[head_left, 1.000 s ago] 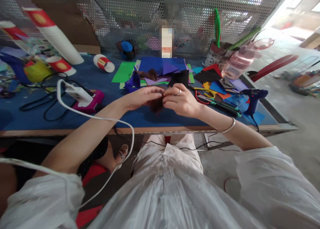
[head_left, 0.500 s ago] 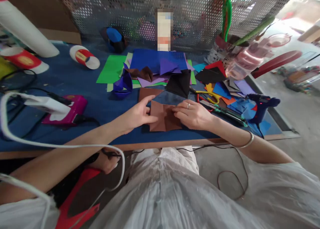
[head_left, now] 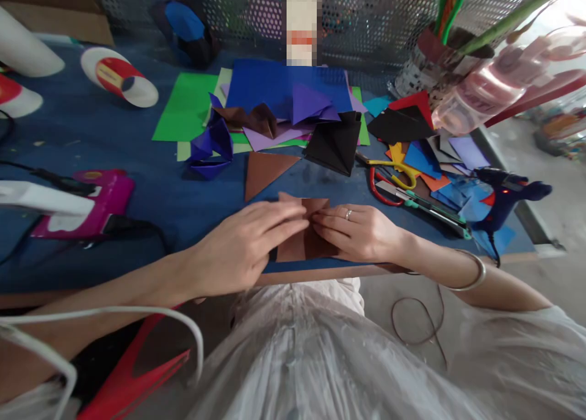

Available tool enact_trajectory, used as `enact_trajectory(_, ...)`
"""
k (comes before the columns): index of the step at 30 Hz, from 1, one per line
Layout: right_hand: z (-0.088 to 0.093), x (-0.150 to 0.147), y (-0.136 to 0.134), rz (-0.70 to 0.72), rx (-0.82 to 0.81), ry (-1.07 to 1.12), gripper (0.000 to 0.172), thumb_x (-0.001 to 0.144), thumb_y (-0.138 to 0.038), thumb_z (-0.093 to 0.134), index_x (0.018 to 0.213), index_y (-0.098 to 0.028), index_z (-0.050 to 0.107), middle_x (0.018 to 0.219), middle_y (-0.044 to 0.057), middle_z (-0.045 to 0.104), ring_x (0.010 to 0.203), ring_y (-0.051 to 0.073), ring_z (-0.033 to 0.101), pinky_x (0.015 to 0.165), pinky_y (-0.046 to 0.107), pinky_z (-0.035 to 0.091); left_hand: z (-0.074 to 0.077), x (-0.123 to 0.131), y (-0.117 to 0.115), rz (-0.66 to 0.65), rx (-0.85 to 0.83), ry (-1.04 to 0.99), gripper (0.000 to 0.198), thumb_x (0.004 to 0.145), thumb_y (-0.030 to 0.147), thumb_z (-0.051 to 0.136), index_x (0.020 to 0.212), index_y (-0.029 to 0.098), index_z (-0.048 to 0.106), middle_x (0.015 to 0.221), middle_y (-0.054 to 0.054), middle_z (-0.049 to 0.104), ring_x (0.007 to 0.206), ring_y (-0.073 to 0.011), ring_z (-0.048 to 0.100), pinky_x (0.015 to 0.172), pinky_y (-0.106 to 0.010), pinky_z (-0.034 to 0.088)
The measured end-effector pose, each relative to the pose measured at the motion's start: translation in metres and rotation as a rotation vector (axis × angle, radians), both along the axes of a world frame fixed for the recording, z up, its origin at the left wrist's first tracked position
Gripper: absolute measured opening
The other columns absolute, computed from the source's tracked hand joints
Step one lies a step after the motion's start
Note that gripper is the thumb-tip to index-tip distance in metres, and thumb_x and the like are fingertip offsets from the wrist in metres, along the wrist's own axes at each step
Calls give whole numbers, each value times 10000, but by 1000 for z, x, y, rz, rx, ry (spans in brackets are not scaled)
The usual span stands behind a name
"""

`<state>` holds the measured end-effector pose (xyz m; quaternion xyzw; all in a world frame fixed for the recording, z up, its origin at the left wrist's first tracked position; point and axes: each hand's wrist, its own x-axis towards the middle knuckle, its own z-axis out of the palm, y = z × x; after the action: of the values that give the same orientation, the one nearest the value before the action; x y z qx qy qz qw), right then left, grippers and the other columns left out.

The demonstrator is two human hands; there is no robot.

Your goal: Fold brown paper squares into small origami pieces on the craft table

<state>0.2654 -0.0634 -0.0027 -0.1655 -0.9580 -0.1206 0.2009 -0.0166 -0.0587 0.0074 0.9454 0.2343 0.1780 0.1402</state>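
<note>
Here, both hands press flat, fingers together, on a folded brown paper at the counter's six o'clock edge, left hand at nine, right hand at three.

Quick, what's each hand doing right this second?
Left hand: open, fingers flat, pressing down on the folded brown paper sheet.
Right hand: open, fingertips pressing the same brown sheet; nothing gripped.

Scissors right of paper (near)
</note>
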Motion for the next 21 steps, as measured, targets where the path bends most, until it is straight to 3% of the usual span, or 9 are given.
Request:
enact_trajectory(3, -1, 1, -2, -11, -18, 5, 347, 1039, -378, 544, 1071, -102, 751, 1111, 154, 791, 1016, 239, 770, 834, 353, 666, -3, -2, -1, -61, -24, 30, 609, 869, 141, 526, 1475, 182, 501, 1490, -130, 594, 1373, -291, 570, 1156, -477, 496)
enact_trajectory(6, -1, 0, -4, -30, -19, 21, 314, 1030, -339, 573, 1056, -83, 753, 1102, 149, 796, 1000, 234, 777, 810, 335, 667, -9, -4, 2, -38, 122, -10, 388, 958, 295, 583, 1320, 161, 628, 1341, -134, 707, 1230, -293, 679, 1079, -500, 550)
enact_trajectory(9, -1, -1, -4, -48, -15, 44, 281, 1021, -324, 605, 1017, -85, 753, 1073, 121, 806, 983, 217, 782, 809, 317, 665, -10, -3, 3, -54, 365, -65, 185, 980, 208, 616, 1123, 129, 704, 1117, -101, 798, 1004, -239, 767, 963, -439, 605)
enact_trajectory(11, -1, -2, -6, -53, -20, 82, 249, 1004, -317, 642, 989, -95, 754, 1036, 96, 815, 954, 198, 787, 810, 299, 662, -9, -2, 2, -61, 438, -112, 110, 957, 138, 654, 1044, 102, 710, 1016, -90, 813, 902, -209, 780, 892, -387, 621)
enact_trajectory(15, -1, -3, -10, -53, -59, 166, 225, 981, -337, 681, 886, -143, 748, 936, 50, 821, 886, 163, 788, 809, 268, 651, -6, -1, -4, -27, 325, -200, 73, 940, 108, 680, 1011, 123, 680, 913, -45, 808, 788, -170, 768, 832, -342, 618)
enact_trajectory(18, 0, -5, -12, -78, -121, 235, 288, 985, -384, 672, 794, -173, 714, 833, 28, 803, 824, 158, 780, 774, 271, 633, -7, 0, -8, 109, 150, -243, 93, 952, 146, 680, 1037, 162, 645, 832, 3, 773, 727, -148, 741, 778, -312, 606)
enact_trajectory(21, 3, -9, -11, -196, -304, 280, 302, 1019, -354, 619, 791, -168, 688, 768, 27, 767, 750, 149, 748, 681, 268, 574, -9, 2, -7, 264, -47, -275, 144, 975, 223, 659, 1111, 198, 619, 888, 18, 767, 756, -131, 747, 748, -261, 593)
